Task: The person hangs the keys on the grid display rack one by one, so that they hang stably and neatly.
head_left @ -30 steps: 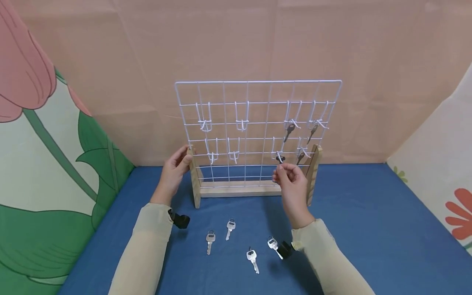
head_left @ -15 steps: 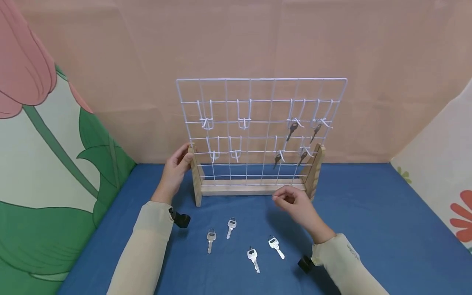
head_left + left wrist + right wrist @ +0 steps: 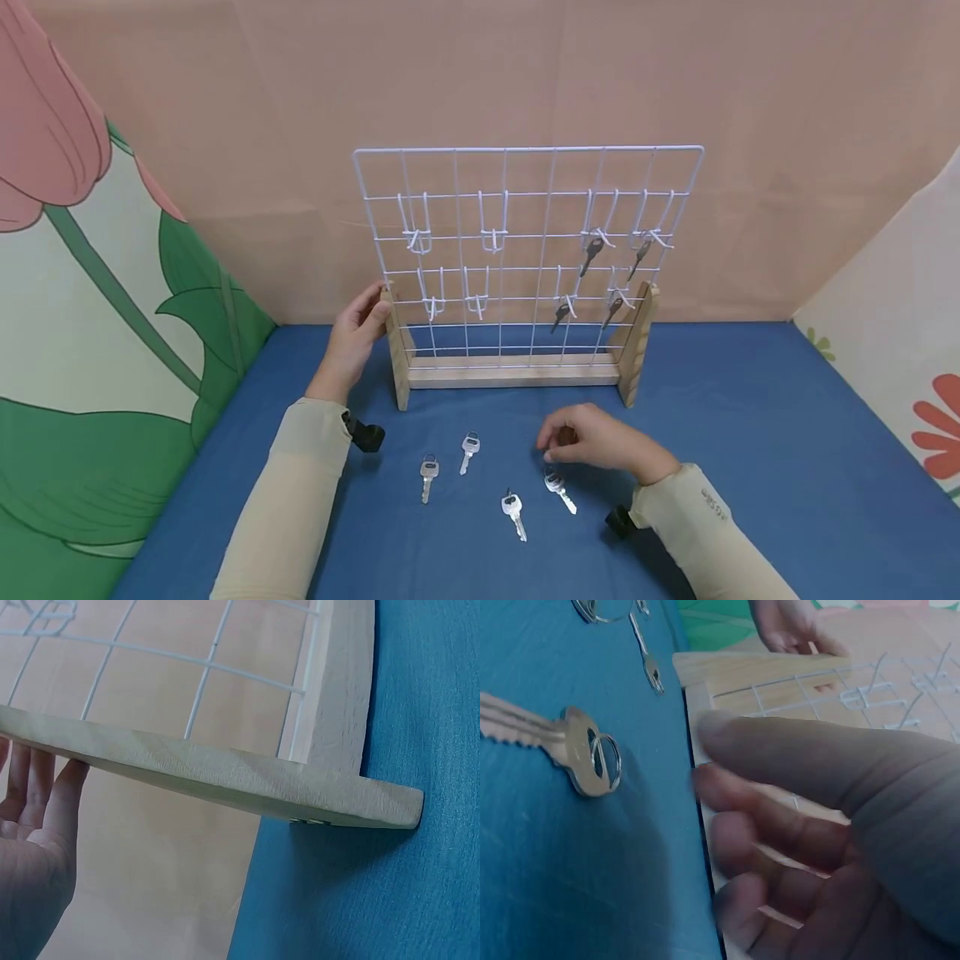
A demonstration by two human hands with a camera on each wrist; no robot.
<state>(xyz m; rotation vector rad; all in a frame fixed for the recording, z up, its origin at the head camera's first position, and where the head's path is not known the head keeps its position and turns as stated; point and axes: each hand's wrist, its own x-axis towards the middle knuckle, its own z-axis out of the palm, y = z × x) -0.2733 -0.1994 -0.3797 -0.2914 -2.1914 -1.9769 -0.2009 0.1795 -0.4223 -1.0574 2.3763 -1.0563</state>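
Note:
A white wire grid rack (image 3: 528, 196) stands upright in a wooden base. My left hand (image 3: 351, 337) holds the rack's left wooden side post (image 3: 225, 776) near its top, fingertips against the wood in the left wrist view. Low over the table, my right hand (image 3: 600, 442) hovers just beyond a silver key (image 3: 561, 493), its fingers loosely curled around nothing. The right wrist view shows this key (image 3: 577, 750) lying flat, with a small ring through its head. Several keys (image 3: 594, 250) hang from the hooks on the rack's right half.
More silver keys lie on the blue cloth (image 3: 750, 467): one at front centre (image 3: 513, 512), one farther left (image 3: 429, 477) and one behind them (image 3: 470, 450). Hooks (image 3: 492, 240) on the rack's left half bear no keys. A flower-patterned panel (image 3: 82, 325) borders the left side.
My right hand has let go of a key, which now hangs on a lower hook, and has come down to the key on the table. My left hand stays on the post.

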